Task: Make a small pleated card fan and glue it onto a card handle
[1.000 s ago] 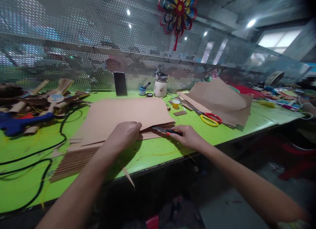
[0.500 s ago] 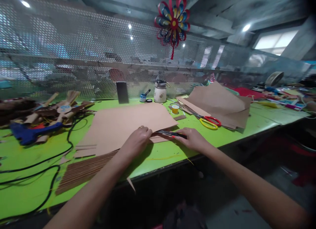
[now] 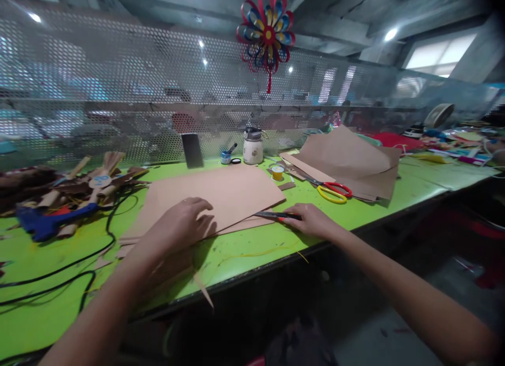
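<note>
My right hand (image 3: pixel 311 220) is closed around the dark handle of a slim black knife (image 3: pixel 290 215). Its narrow blade points left and lies at the front edge of a large brown paper sheet (image 3: pixel 221 187), by its right corner. More brown paper shows beneath that edge. Over the sheet's front left part, my left hand (image 3: pixel 188 219) is open with its fingers curved and apart, holding nothing. Whether its fingertips touch the paper I cannot tell. A stack of narrow brown paper strips (image 3: pixel 169 271) is partly hidden under my left forearm.
Scissors with red and yellow handles (image 3: pixel 335 191) lie right of the sheet, by a yellow spool (image 3: pixel 277 172) and a brown paper pile (image 3: pixel 339 161). A white bottle (image 3: pixel 253 148) stands behind. Left are a blue glue gun (image 3: pixel 51 219) and black cables (image 3: pixel 106 226). The green table's edge (image 3: pixel 244 277) is close.
My left hand has let go of the paper near the blade and moved left, its fingers opening. My right hand keeps the knife at nearly the same spot. The view has shifted slightly.
</note>
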Action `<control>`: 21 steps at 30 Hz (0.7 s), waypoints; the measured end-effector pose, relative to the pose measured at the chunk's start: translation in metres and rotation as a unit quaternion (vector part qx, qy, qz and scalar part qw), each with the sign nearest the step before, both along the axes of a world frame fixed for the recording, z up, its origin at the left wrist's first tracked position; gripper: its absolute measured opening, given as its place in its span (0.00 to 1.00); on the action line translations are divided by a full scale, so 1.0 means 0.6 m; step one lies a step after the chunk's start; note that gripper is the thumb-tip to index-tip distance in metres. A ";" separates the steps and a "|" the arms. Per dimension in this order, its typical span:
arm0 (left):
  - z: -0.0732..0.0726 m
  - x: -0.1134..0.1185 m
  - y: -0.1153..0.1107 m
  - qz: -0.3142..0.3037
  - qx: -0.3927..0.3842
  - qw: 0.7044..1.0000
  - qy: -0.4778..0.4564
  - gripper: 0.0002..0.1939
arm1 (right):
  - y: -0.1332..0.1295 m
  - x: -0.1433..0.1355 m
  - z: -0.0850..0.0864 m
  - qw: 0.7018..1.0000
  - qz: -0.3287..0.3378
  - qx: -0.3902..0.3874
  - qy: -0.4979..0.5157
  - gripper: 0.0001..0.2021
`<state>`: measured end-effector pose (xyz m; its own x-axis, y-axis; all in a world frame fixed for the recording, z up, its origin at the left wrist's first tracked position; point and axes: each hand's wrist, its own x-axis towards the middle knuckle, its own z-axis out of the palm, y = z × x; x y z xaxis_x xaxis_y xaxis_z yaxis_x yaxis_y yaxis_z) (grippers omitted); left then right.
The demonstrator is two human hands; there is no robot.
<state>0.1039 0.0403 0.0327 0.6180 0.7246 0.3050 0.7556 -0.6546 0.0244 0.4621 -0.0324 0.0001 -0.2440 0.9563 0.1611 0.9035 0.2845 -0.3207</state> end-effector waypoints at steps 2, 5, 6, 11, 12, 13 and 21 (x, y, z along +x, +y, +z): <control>-0.022 -0.031 0.005 0.004 0.013 1.000 0.025 0.24 | 0.002 0.003 -0.003 1.000 0.001 0.003 0.002 0.19; -0.061 -0.058 0.016 0.008 -0.005 0.999 0.045 0.28 | 0.007 0.004 -0.005 1.000 0.007 0.006 0.005 0.19; -0.070 -0.062 0.019 0.008 -0.019 0.998 0.055 0.28 | 0.010 0.001 -0.005 1.000 0.013 0.006 0.006 0.18; -0.083 -0.050 0.019 0.022 -0.078 0.992 0.097 0.30 | 0.028 -0.025 -0.002 0.998 0.061 0.008 0.018 0.18; -0.081 -0.046 0.017 0.025 -0.081 0.991 0.108 0.30 | 0.032 -0.030 -0.001 0.997 0.072 0.009 0.021 0.17; -0.078 -0.043 0.014 0.028 -0.082 0.989 0.118 0.30 | 0.037 -0.036 -0.001 0.996 0.081 0.010 0.023 0.17; -0.067 -0.031 0.001 0.062 -0.084 0.987 0.125 0.27 | 0.062 -0.039 -0.008 0.992 0.119 0.007 0.036 0.17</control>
